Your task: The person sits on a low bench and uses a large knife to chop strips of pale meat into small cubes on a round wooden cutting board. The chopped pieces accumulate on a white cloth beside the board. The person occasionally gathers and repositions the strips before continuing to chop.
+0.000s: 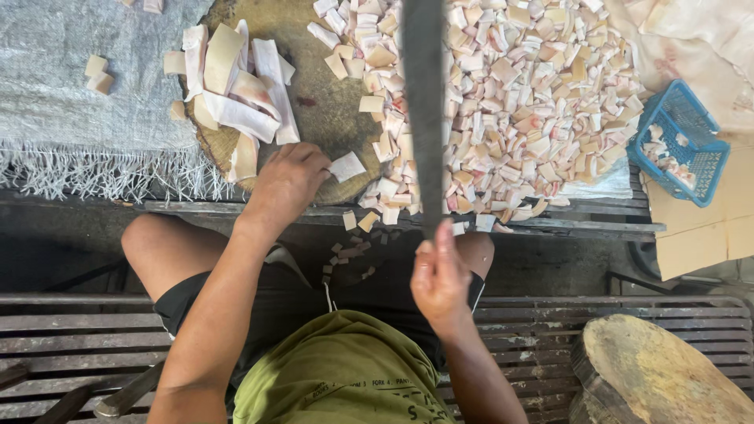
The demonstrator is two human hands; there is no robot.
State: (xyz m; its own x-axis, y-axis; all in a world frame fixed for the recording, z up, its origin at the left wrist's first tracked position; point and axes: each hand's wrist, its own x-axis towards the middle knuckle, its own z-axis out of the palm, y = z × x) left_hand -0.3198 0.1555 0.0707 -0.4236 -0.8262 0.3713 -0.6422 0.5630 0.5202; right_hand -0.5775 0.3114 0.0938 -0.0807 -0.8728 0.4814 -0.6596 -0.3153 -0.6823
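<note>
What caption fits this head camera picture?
Right hand raises a long blade; left hand pinches a pale strip on the wooden block.

Blue basket [682,141] — olive-green shirt [342,369]

Right hand [440,279] grips raised cleaver [424,110]; left hand [287,184] pins pale piece [346,166] at chopping block [330,102] near edge; cut pieces [518,102] heaped rightward.

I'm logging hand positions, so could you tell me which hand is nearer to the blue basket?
The right. The right hand grips the knife handle, well left of and below the blue basket. The left hand rests on the chopping block, farther left still.
</note>
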